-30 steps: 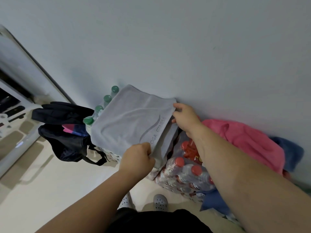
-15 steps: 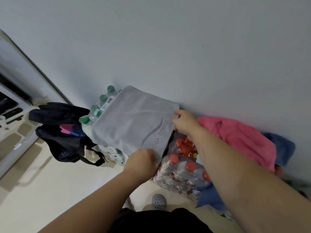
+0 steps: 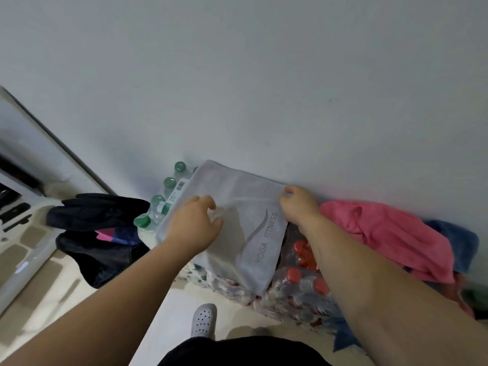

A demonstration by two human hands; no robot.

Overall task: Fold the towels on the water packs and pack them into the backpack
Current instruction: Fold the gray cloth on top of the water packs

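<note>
Grey towel [image 3: 247,231] lies on the green-capped water pack [image 3: 158,204]. Right hand [image 3: 298,206] grips its far right corner; left hand [image 3: 194,225] curls on its middle, grasp unclear.

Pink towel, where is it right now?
In the head view the pink towel lies crumpled on the right by the wall, just beyond the right hand that holds the grey towel, with a blue towel on its far right.
</note>
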